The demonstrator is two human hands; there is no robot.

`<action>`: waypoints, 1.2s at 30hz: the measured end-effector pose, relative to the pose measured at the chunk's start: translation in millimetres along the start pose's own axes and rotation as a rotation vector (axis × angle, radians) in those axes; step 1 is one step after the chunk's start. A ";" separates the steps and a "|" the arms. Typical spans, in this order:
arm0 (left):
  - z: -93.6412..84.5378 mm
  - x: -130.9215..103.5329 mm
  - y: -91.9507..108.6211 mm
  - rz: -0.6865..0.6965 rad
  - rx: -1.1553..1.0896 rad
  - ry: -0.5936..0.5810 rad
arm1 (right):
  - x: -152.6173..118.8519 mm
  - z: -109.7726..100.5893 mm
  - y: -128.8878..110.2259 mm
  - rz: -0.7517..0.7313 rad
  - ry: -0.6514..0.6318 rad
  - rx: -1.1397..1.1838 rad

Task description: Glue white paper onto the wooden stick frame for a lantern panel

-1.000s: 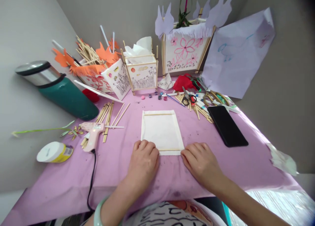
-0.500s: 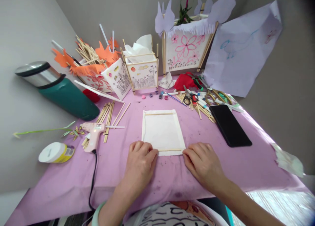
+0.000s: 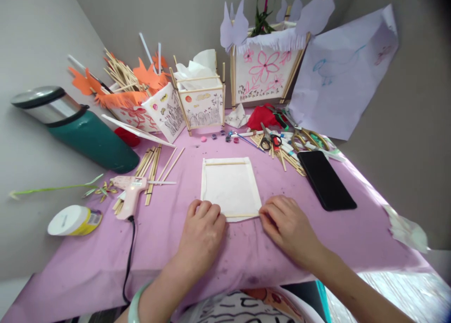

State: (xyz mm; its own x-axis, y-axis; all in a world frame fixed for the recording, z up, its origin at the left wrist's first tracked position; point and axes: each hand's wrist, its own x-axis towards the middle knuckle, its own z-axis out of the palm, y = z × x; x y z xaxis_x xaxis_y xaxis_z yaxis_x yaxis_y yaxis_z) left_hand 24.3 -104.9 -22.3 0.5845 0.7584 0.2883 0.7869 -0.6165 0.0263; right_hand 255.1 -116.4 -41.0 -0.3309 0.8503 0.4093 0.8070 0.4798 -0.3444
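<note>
A purple-covered table (image 3: 105, 262) carries a paper panel (image 3: 230, 187), its long axis running away from the person. Both hands press its near edge: left hand (image 3: 202, 231) at the near-left corner, right hand (image 3: 287, 224) at the near-right, fingers curled, gripping nothing. Bare cloth flanks the panel.

Nothing here can be read as words or numbers. The yellow label on the glue tub (image 3: 75, 220) at the left edge of the purple table carries dark print, but it is too small and blurred to make out. A small sticker on the side of the pink glue gun (image 3: 130, 194) may hold lettering, though it shows only as a smudge. The paper lanterns (image 3: 263, 74) and the big sheet (image 3: 340, 74) at the back bear drawings only: flowers, plants and a blue bird outline.
</note>
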 end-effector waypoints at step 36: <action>-7.4 12.2 0.6 -0.060 -0.184 0.075 | -20.7 2.5 -4.1 -0.085 0.046 -0.050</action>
State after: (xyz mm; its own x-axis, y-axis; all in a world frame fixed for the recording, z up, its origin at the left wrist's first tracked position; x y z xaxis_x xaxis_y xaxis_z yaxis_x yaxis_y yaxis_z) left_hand 30.4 -97.7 -11.7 0.5155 0.7814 0.3516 0.7668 -0.6038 0.2178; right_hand 257.4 -135.5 -50.2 -0.3774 0.7956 0.4740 0.8009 0.5373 -0.2642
